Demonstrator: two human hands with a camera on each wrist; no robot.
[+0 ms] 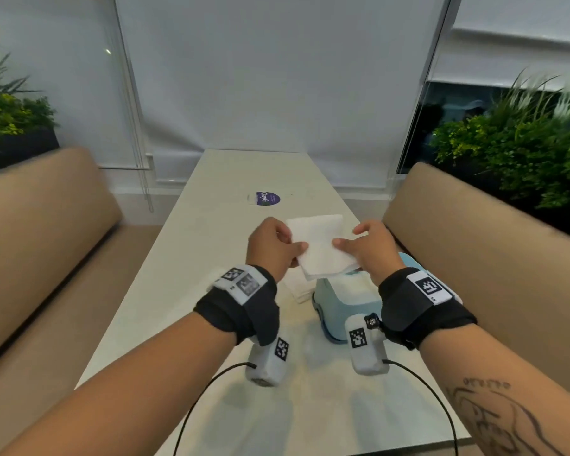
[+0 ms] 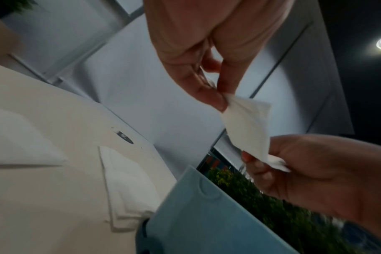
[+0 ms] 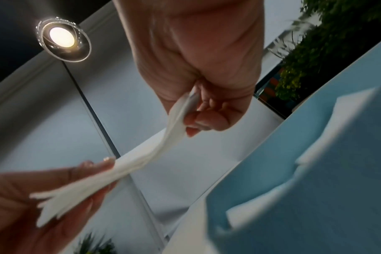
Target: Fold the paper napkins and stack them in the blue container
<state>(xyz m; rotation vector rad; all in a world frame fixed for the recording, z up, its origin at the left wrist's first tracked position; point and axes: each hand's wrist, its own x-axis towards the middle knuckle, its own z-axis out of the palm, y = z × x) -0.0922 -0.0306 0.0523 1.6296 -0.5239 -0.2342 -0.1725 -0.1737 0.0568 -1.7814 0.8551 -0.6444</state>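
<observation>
We hold a folded napkin [image 1: 320, 248] above the blue container [image 1: 327, 312] — left hand [image 1: 270, 248] grip pinching its nine o'clock edge, right hand [image 1: 372, 251] grip pinching three o'clock.

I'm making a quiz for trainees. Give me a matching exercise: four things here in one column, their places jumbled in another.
1 held napkin
2 blue container
3 purple sticker
4 napkin pile

a far down the table
b pinched by left hand and right hand
c on table, left of container
d on table, napkins inside

Pairs: 1-b; 2-d; 3-a; 4-c
</observation>
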